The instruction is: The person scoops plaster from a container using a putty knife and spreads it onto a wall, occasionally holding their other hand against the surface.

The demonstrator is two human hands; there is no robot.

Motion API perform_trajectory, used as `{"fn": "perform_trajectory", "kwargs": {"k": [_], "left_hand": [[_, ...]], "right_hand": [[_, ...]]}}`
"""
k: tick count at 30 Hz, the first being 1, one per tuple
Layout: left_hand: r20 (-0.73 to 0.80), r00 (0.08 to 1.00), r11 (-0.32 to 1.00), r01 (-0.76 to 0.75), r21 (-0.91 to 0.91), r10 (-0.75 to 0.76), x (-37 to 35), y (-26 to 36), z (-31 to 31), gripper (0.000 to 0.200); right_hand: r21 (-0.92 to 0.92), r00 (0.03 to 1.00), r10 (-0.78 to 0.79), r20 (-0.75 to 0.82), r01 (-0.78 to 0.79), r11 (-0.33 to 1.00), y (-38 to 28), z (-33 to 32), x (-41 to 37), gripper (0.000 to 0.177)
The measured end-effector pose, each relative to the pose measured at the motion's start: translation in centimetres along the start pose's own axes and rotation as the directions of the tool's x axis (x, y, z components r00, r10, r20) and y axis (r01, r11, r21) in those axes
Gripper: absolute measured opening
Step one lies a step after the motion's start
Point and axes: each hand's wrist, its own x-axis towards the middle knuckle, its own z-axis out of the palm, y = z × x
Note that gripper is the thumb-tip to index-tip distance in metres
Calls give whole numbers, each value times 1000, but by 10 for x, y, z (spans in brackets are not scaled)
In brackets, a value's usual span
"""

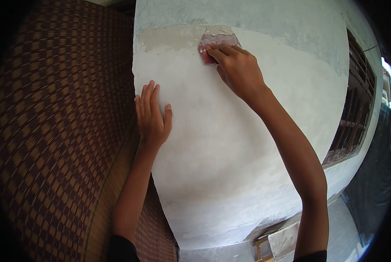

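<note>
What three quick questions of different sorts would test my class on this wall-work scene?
1. True or false: the left hand lies flat on the white wall, holding nothing.
2. Pick one: the right hand presses what against the wall? A) a paint roller B) a reddish scraper C) a wire brush
3. Short answer: which brown, patterned thing fills the view to the left of the wall?

Key
1. True.
2. B.
3. The woven mat.
</note>
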Motion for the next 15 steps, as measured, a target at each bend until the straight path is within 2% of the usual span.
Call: {"fn": "perform_trajectory", "kwargs": {"k": [8, 11, 13, 14, 15], "left_hand": [[10, 1000, 1000, -4, -5, 4, -1, 1, 0, 57], [18, 1000, 1000, -2, -1, 2, -1, 1, -2, 58], [8, 1000, 1000, -12, -3, 12, -1, 0, -2, 58], [1, 1000, 1000, -19, -2, 19, -1, 0, -2, 58], [-1, 1000, 1000, -18, -6, 18, -2, 1, -2, 58]], "right_hand": [[11, 996, 10, 85, -11, 1000, -14, -20, -19, 17], [92, 996, 24, 87, -32, 995, -21, -35, -25, 21], [80, 999, 10, -30, -7, 997, -23, -42, -27, 24], [76, 1000, 7, -28, -5, 997, -21, -47, -25, 24], [131, 994, 74, -76, -64, 989, -17, -52, -23, 24]]}}
